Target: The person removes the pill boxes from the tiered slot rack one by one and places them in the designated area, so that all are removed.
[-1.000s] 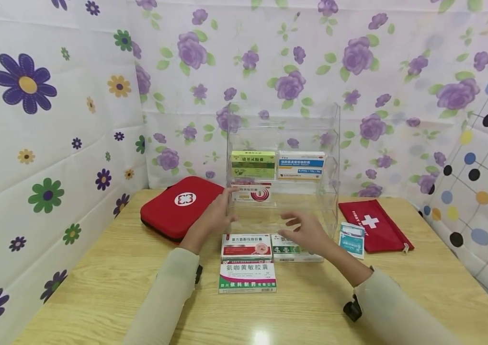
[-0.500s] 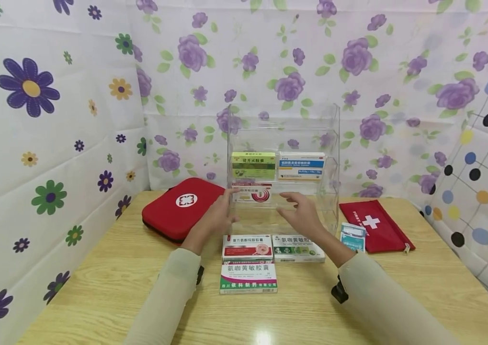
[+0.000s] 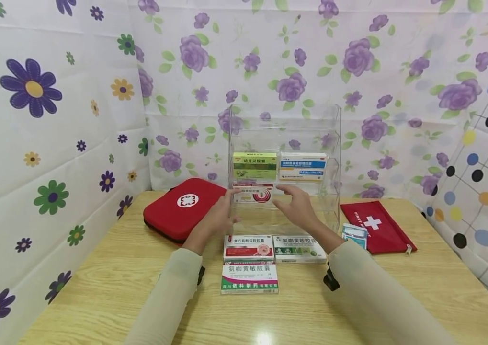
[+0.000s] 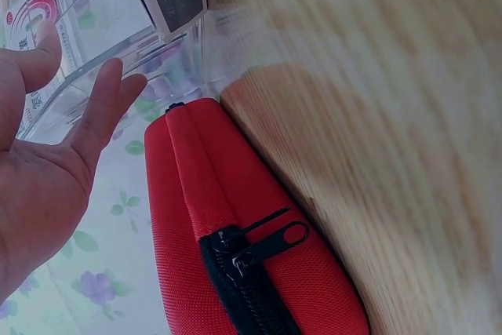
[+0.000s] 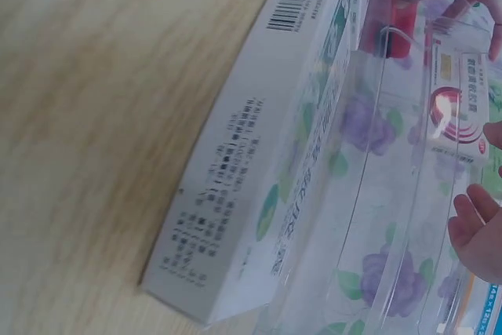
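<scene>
A clear tiered rack point(image 3: 285, 128) stands at the back of the table. On a lower tier sits a white medicine box point(image 3: 255, 195) with red rings. My left hand point(image 3: 216, 216) is at that box's left end, its fingertips overlapping the end in the head view; the left wrist view shows its fingers loosely extended. At the box's right end is my right hand point(image 3: 299, 207), thumb and fingers apart. In the right wrist view, fingers of the right hand point(image 5: 480, 233) are close to the ringed box point(image 5: 463, 107). A green box point(image 3: 255, 166) and a blue-and-white box point(image 3: 303, 167) fill the tier above.
In front of the rack lie a red-and-white box point(image 3: 249, 247), a green-banded box point(image 3: 299, 248) and a purple-and-green box point(image 3: 250, 278). A red zipped case point(image 3: 187, 211) is at left. At right lie a red first-aid pouch point(image 3: 379, 227) and a small blue-and-white packet point(image 3: 354, 235).
My right hand has moved up and left, from above the green-banded box to the right end of the ringed box. The left hand has stayed at the left end.
</scene>
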Demonstrator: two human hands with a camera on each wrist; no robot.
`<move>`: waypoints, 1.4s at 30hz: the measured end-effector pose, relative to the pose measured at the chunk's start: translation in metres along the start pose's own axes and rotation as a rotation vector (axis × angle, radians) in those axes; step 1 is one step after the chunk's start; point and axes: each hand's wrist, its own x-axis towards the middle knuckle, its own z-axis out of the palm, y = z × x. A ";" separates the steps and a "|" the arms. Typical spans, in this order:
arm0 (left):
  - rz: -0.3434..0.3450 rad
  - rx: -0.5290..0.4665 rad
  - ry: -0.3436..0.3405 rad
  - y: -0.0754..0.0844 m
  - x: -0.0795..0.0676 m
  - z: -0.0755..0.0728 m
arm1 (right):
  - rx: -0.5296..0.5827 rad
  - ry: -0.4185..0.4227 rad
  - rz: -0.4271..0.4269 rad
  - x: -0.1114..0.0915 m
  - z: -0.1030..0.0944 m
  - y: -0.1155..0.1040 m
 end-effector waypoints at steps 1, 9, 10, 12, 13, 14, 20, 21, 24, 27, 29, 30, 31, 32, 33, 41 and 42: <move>-0.002 -0.003 -0.001 0.000 0.000 0.000 | 0.000 -0.006 0.003 0.002 0.001 0.001; 0.015 -0.004 0.012 0.001 -0.001 0.001 | -0.047 -0.095 0.037 0.016 0.006 -0.004; 0.018 -0.004 0.013 0.000 -0.001 0.001 | -0.051 -0.101 0.043 0.017 0.006 -0.005; 0.018 -0.001 0.011 0.000 0.000 0.001 | -0.059 -0.118 0.057 0.019 0.007 -0.007; 0.017 0.003 0.010 0.000 0.000 0.002 | -0.058 -0.128 0.066 0.019 0.008 -0.008; 0.016 0.005 0.010 -0.001 0.000 0.002 | -0.058 -0.136 0.074 0.019 0.008 -0.009; 0.005 0.022 0.005 -0.001 0.001 0.002 | -0.068 -0.134 0.079 0.019 0.010 -0.009; 0.003 0.022 0.005 -0.001 0.001 0.002 | -0.065 -0.122 0.074 0.019 0.011 -0.009; 0.000 0.018 0.001 -0.001 0.001 0.002 | -0.051 -0.073 0.058 0.018 0.014 -0.008; -0.005 0.008 -0.004 -0.001 0.000 0.001 | -0.036 -0.020 0.030 0.018 0.018 -0.008; -0.005 0.007 -0.006 -0.002 -0.001 0.000 | -0.031 0.007 0.013 0.017 0.021 -0.008; -0.004 0.006 -0.006 -0.002 -0.001 0.000 | -0.024 0.016 0.010 0.017 0.022 -0.009; -0.004 0.008 -0.005 -0.002 -0.001 0.000 | -0.020 0.024 0.007 0.017 0.023 -0.009; 0.000 0.009 -0.003 -0.003 -0.001 0.000 | -0.014 0.030 0.008 0.017 0.024 -0.010; 0.004 0.008 0.000 -0.003 -0.001 0.000 | -0.007 0.035 0.012 0.018 0.025 -0.010; 0.010 0.002 -0.001 -0.003 -0.001 0.002 | 0.075 0.057 0.055 0.019 0.028 -0.007; 0.007 0.002 0.000 -0.002 -0.001 0.002 | 0.082 0.056 0.051 0.019 0.028 -0.007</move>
